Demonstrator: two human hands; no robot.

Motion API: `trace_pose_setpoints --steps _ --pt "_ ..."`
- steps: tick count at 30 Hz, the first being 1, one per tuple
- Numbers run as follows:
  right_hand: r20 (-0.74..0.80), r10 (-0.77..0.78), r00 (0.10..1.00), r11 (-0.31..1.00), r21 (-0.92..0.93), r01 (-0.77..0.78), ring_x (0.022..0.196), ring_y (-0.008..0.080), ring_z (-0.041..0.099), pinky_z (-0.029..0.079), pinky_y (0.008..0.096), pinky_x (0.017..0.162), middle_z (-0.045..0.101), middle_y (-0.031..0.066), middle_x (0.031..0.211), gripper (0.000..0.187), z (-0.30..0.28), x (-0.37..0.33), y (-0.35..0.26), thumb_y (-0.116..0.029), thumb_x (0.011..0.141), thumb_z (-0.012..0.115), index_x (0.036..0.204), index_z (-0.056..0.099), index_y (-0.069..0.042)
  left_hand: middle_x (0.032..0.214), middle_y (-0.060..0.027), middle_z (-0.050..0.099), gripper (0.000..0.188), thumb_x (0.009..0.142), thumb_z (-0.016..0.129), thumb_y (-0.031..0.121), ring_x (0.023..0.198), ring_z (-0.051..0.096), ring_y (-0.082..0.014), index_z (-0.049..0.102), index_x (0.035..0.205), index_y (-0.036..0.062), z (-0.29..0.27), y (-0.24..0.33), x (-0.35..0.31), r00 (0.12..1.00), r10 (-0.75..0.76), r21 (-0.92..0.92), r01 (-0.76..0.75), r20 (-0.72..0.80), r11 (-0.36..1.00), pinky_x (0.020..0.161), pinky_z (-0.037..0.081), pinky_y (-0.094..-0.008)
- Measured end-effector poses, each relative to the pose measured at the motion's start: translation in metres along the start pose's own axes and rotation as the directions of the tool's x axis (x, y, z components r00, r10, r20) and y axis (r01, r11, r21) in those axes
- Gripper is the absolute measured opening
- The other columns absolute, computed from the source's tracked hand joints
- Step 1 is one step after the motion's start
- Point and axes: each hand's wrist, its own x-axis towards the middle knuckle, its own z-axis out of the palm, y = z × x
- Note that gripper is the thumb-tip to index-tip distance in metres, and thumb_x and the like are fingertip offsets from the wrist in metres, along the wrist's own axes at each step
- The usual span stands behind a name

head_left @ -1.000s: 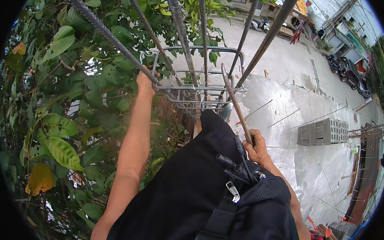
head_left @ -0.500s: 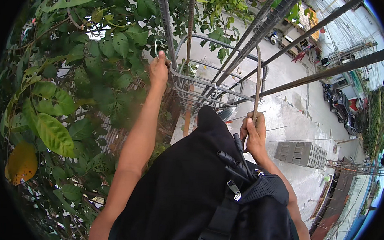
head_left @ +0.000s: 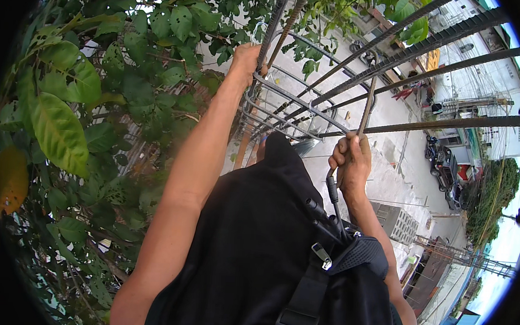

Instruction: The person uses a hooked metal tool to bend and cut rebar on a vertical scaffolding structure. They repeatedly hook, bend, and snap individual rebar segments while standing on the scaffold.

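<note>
Steadying the steelwork looked like the step in hand: there was the left hand (head_left: pixel 246 62), wrapped about an upright bar (head_left: pixel 273 31) at the steel hoop (head_left: pixel 287 95), and the right hand (head_left: pixel 354 161), gripping a rusty rod (head_left: pixel 367 106)! The rod stood up from that fist, near the hoop's right end; the next move seemingly called for firm control both sides.

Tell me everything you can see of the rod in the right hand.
The rod is slim and brownish, apparently rusty metal, with a bent upper end. It slants up and slightly right in the picture from the grip of the right hand, which hides its lower end. It crosses ribbed bars in view; contact is unclear.
</note>
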Motion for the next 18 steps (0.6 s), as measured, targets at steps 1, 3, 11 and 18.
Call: trace_pose_setpoints --steps 1,3,11,18 --pt "-0.006 -0.015 1.0 0.998 0.061 0.015 0.053 0.0097 0.038 0.036 0.0247 0.045 0.043 0.0037 0.072 0.018 -0.002 -0.003 0.003 -0.023 0.096 0.048 0.093 0.042 -0.006 0.055 -0.0018 0.049 0.027 0.085 0.066 0.03 0.043 0.046 -0.013 0.053 0.075 0.0078 0.002 -0.002 -0.004 0.999 0.034 0.012 -0.034 -0.043 0.999 0.04 0.034 -0.0267" --pt "0.025 -0.155 0.988 0.981 -0.113 0.157 0.053 0.0097 0.038 0.036 0.0248 0.046 0.042 0.0036 0.073 0.018 -0.008 -0.006 0.01 -0.021 0.094 0.053 0.093 0.041 -0.007 0.055 -0.0024 0.05 0.035 0.09 0.059 0.037 0.044 0.048 -0.0142 0.054 0.074 0.0068 0.006 -0.005 -0.007 0.986 0.132 0.043 -0.128 -0.105 0.991 0.043 0.037 -0.0285" --pt "0.003 -0.325 0.946 0.898 -0.313 0.309 0.051 0.0081 0.043 0.035 0.022 0.045 0.046 0.0028 0.068 0.022 -0.039 -0.002 0.015 -0.017 0.091 0.059 0.087 0.04 -0.006 0.054 -0.0005 0.04 0.06 0.094 0.038 0.056 0.048 0.04 -0.0108 0.046 0.069 0.0024 0.006 0.001 -0.083 0.651 0.64 0.354 -0.533 -0.409 0.769 0.044 0.032 -0.0291" --pt "0.066 -0.286 0.956 0.902 -0.318 0.291 0.048 0.0094 0.04 0.036 0.0237 0.042 0.044 0.0029 0.063 0.026 -0.034 0.003 0.006 -0.019 0.089 0.062 0.087 0.04 -0.005 0.06 0.0024 0.033 0.038 0.096 0.039 0.047 0.045 0.027 -0.0068 0.042 0.084 0.012 0.067 -0.026 -0.153 0.987 -0.077 -0.406 0.128 0.139 0.905 0.039 0.024 -0.0221"
